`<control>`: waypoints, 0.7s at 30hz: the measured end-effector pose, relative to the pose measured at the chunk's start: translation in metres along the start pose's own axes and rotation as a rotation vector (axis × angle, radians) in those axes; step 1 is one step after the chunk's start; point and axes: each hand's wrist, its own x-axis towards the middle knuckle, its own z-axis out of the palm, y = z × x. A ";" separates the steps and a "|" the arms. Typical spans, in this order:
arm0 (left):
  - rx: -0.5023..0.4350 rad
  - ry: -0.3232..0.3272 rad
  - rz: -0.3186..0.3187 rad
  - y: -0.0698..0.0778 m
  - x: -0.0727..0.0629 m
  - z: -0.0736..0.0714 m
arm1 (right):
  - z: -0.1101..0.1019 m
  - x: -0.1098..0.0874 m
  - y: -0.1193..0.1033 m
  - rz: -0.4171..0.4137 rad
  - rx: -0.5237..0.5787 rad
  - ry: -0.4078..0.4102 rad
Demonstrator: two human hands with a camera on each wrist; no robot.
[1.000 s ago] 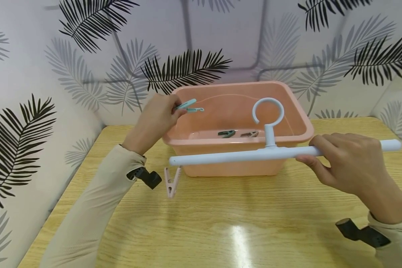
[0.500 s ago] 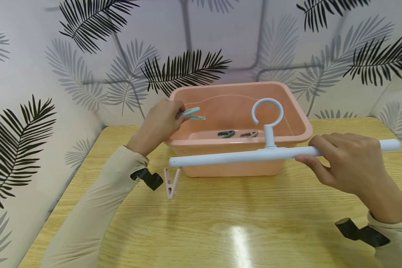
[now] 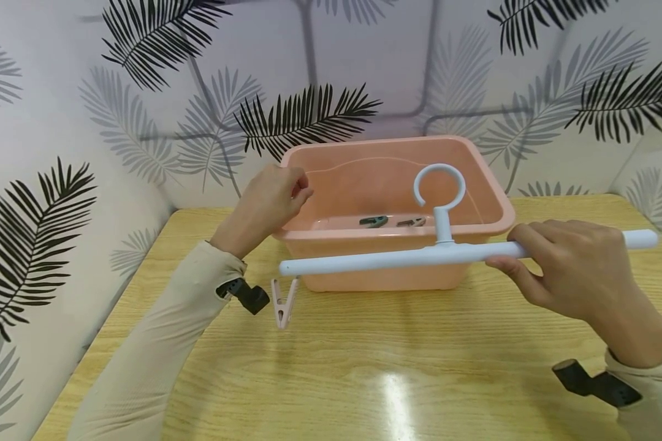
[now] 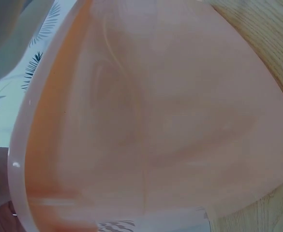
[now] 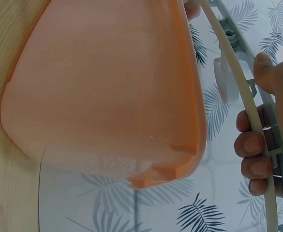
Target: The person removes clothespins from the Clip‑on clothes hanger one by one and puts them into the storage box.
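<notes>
My left hand (image 3: 267, 205) hangs at the basin's left rim with fingers loosely bent, thumb apart from them and nothing between. The light-blue clothespin is out of sight. With its fingers curled round the bar, my right hand (image 3: 574, 263) holds a pale blue hanger (image 3: 364, 260) level in front of the basin, hook upward. In the right wrist view, the hanger shows two long bars, one a beige bar (image 5: 250, 106). Inside the pink basin (image 3: 380, 234) lie a green clothespin (image 3: 373, 222) and a beige-brown clothespin (image 3: 411, 222). Below the hanger's left end is a pink clothespin (image 3: 282, 306).
The basin stands at the back of the wood-grain table (image 3: 331, 367), close to a wall covering (image 3: 254, 61) printed with palm leaves. The left wrist view is mostly filled by the basin's wall (image 4: 180, 96). Black straps circle both wrists.
My left hand has lowered a little over the basin's left rim and let go of the light-blue clothespin. The right hand and the hanger have stayed in place.
</notes>
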 end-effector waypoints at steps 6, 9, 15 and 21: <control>-0.013 0.021 0.022 0.001 -0.002 -0.001 | 0.000 0.000 0.001 -0.001 0.000 -0.002; -0.017 0.024 0.028 0.001 -0.004 -0.001 | -0.001 0.000 0.001 -0.001 -0.001 -0.004; -0.033 0.031 0.033 0.003 -0.005 -0.003 | -0.001 0.000 0.001 0.001 -0.004 0.002; -0.035 0.042 0.032 0.001 -0.008 -0.004 | -0.001 0.000 0.000 0.009 -0.009 0.008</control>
